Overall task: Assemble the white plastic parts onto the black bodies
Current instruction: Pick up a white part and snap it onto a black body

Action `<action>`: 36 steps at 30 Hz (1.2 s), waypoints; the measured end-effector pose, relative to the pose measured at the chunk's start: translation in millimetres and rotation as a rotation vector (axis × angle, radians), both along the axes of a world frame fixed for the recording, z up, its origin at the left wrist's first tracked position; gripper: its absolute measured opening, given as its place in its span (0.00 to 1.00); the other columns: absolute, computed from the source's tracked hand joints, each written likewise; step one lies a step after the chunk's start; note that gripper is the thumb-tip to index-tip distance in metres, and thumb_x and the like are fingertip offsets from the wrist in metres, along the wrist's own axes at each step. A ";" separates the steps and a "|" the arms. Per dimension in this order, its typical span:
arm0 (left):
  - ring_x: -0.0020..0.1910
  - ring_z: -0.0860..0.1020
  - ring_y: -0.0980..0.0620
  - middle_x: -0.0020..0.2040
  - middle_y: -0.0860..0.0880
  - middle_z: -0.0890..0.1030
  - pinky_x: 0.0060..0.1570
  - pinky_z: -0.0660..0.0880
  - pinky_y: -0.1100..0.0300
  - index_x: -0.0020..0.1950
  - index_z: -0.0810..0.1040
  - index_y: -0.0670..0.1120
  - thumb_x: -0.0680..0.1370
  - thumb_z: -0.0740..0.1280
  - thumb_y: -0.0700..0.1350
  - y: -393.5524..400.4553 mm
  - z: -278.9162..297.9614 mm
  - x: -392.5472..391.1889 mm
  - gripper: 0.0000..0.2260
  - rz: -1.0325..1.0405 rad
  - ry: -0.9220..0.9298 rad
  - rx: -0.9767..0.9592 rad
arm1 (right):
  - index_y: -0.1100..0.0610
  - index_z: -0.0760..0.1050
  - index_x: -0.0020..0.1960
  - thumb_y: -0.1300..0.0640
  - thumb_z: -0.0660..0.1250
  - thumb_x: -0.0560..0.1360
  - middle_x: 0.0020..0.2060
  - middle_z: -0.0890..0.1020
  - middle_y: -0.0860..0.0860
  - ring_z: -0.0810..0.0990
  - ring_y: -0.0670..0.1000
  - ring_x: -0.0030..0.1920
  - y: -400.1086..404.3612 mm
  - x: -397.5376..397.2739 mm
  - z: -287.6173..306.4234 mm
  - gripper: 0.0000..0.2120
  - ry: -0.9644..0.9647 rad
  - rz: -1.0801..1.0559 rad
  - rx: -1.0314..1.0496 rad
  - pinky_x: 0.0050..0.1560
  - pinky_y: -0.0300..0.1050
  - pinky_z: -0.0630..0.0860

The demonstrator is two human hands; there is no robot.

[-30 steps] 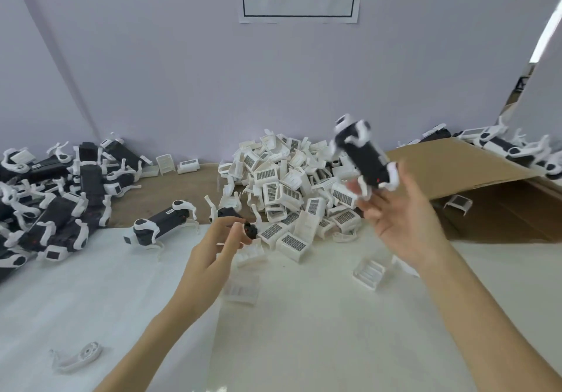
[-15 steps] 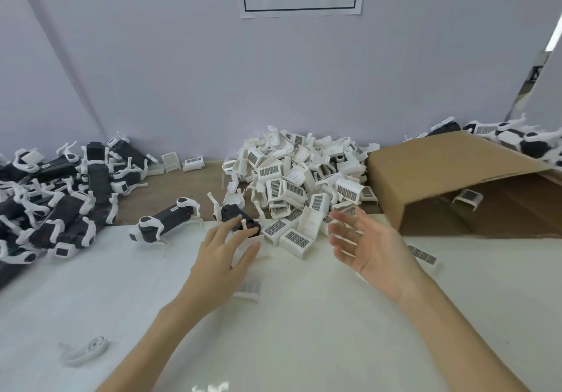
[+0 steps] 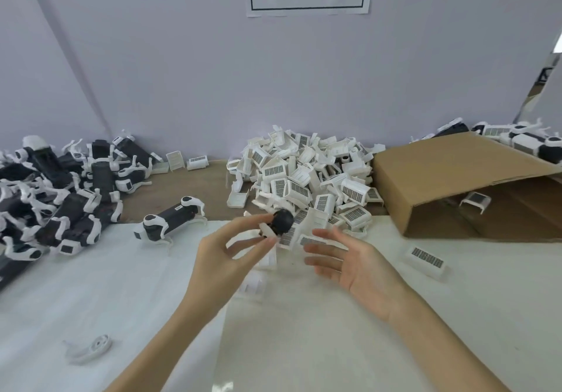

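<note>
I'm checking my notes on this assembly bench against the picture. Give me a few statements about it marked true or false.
1. The left hand holds a black body. True.
2. The right hand grips a white part. False: it is open and holds nothing.
3. The pile of white parts lies left of the cardboard box. True.
4. The single black body with white legs stands inside the box. False: it stands on the table, left of the hands.

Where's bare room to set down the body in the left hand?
Free: white sheet near the camera, between the forearms, and front right beyond the right hand. Crowded: white parts pile ahead, black bodies heap at left. Left hand holds the black body.
</note>
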State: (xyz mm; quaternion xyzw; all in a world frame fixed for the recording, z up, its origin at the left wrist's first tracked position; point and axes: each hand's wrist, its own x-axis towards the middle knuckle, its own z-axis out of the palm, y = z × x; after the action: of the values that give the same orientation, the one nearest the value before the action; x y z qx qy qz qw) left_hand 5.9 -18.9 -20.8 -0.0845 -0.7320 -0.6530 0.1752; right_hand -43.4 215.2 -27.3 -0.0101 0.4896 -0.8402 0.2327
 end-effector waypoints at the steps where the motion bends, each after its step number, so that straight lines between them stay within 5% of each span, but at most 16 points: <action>1: 0.59 0.85 0.50 0.59 0.51 0.87 0.57 0.79 0.65 0.57 0.89 0.54 0.74 0.79 0.48 3.4 1.3 1.1 0.13 -0.014 0.015 0.025 | 0.63 0.74 0.71 0.47 0.65 0.82 0.59 0.84 0.65 0.87 0.63 0.55 -2.5 1.3 -0.4 0.25 -0.010 0.011 -0.016 0.46 0.49 0.85; 6: 0.57 0.84 0.48 0.55 0.44 0.88 0.55 0.80 0.61 0.49 0.88 0.49 0.73 0.81 0.47 6.8 3.7 4.1 0.07 -0.087 0.002 0.190 | 0.60 0.64 0.74 0.38 0.64 0.81 0.62 0.79 0.74 0.81 0.72 0.63 -11.6 7.4 -3.7 0.32 -0.138 0.103 -0.186 0.60 0.59 0.82; 11: 0.53 0.83 0.44 0.55 0.41 0.85 0.52 0.82 0.55 0.50 0.85 0.46 0.76 0.76 0.40 1.3 4.4 -0.1 0.04 -0.218 -0.121 0.477 | 0.64 0.70 0.74 0.49 0.70 0.80 0.66 0.79 0.69 0.79 0.73 0.64 -17.0 10.2 1.4 0.28 -0.162 0.117 -0.379 0.52 0.54 0.86; 13: 0.53 0.82 0.44 0.57 0.41 0.83 0.55 0.81 0.55 0.56 0.84 0.45 0.80 0.74 0.44 -1.0 4.7 -2.3 0.06 -0.190 -0.146 0.469 | 0.67 0.71 0.73 0.55 0.72 0.80 0.66 0.79 0.68 0.80 0.70 0.65 -15.9 9.8 2.4 0.27 -0.111 0.068 -0.411 0.55 0.54 0.85; 15: 0.56 0.83 0.45 0.61 0.42 0.84 0.62 0.80 0.52 0.66 0.80 0.45 0.81 0.71 0.55 0.6 4.1 -2.7 0.19 -0.139 -0.202 0.410 | 0.70 0.72 0.72 0.58 0.73 0.78 0.67 0.79 0.68 0.81 0.65 0.66 -14.7 9.6 1.7 0.27 0.006 0.013 -0.320 0.59 0.53 0.83; 18: 0.60 0.85 0.49 0.61 0.48 0.87 0.70 0.74 0.47 0.69 0.77 0.58 0.76 0.73 0.64 8.0 1.7 1.9 0.23 -0.092 -0.312 0.218 | 0.66 0.74 0.72 0.61 0.73 0.76 0.66 0.80 0.67 0.82 0.61 0.64 -16.9 10.4 -0.8 0.26 0.108 -0.041 -0.188 0.62 0.52 0.82; 20: 0.60 0.85 0.53 0.58 0.52 0.87 0.69 0.73 0.47 0.65 0.77 0.66 0.74 0.78 0.63 11.5 -0.9 3.5 0.21 -0.086 -0.346 0.128 | 0.64 0.75 0.71 0.60 0.74 0.74 0.64 0.82 0.65 0.84 0.59 0.62 -19.5 11.9 -0.9 0.26 0.128 -0.058 -0.154 0.62 0.51 0.82; 26: 0.61 0.85 0.44 0.59 0.44 0.87 0.76 0.68 0.37 0.68 0.76 0.62 0.73 0.78 0.56 6.7 2.9 5.0 0.25 -0.111 -0.298 0.243 | 0.63 0.81 0.65 0.45 0.75 0.72 0.59 0.85 0.61 0.85 0.58 0.60 -20.7 14.9 -2.7 0.28 0.295 -0.138 0.155 0.63 0.51 0.81; 31: 0.64 0.84 0.50 0.62 0.51 0.87 0.77 0.66 0.41 0.75 0.67 0.69 0.65 0.82 0.62 3.8 5.0 1.3 0.42 -0.077 -0.313 0.213 | 0.56 0.77 0.70 0.40 0.71 0.76 0.61 0.86 0.54 0.86 0.59 0.59 -17.0 15.2 -1.7 0.28 0.391 -0.057 0.220 0.55 0.46 0.82; 36: 0.58 0.86 0.41 0.61 0.44 0.86 0.75 0.71 0.41 0.70 0.77 0.58 0.74 0.80 0.52 0.1 -0.7 -0.1 0.26 -0.186 -0.352 0.189 | 0.48 0.72 0.74 0.51 0.77 0.72 0.65 0.83 0.57 0.85 0.67 0.59 -12.9 12.5 -3.1 0.32 0.299 -0.002 0.011 0.50 0.44 0.82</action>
State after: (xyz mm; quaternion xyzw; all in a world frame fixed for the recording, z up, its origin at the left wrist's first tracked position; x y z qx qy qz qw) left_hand 5.7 -18.8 -21.4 -0.0196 -0.6759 -0.7367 -0.0093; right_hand -30.9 202.3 -30.4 -0.1335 0.5234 -0.8269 0.1562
